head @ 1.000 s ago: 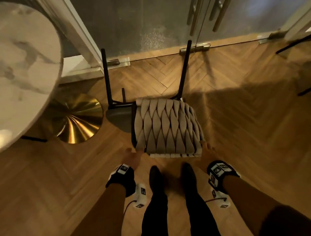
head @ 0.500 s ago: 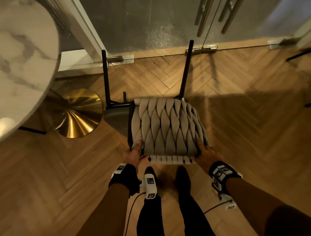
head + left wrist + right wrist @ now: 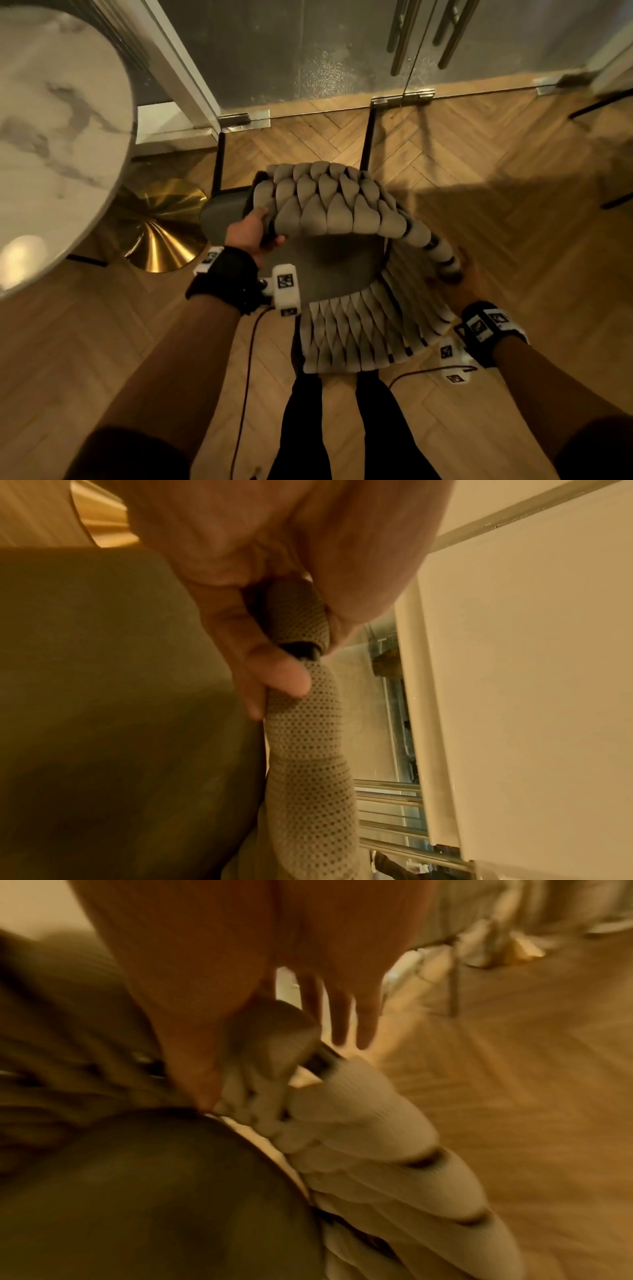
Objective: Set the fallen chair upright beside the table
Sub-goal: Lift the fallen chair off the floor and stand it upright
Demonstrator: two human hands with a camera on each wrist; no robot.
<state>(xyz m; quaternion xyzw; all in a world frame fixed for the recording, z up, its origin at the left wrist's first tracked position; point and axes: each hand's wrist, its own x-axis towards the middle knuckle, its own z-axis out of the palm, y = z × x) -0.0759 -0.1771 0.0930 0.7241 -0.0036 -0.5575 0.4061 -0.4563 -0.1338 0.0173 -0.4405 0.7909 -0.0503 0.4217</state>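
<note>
Both hands, left hand point(image 3: 251, 233) and right hand point(image 3: 460, 286), are gripping the tilting chair point(image 3: 329, 205); its legs risk skidding toward the worktop point(image 3: 61, 137).

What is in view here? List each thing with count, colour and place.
woven chair: one, grey weave on a black frame, tipped up off the floor in front of the person
marble table: one, white with grey veins, left
table base: one, brass, on the floor under the table
glass doors: frosted, behind the chair
herringbone floor: wood, brown
left hand: grip on the chair's left rail
right hand: holds the chair's right rail
</note>
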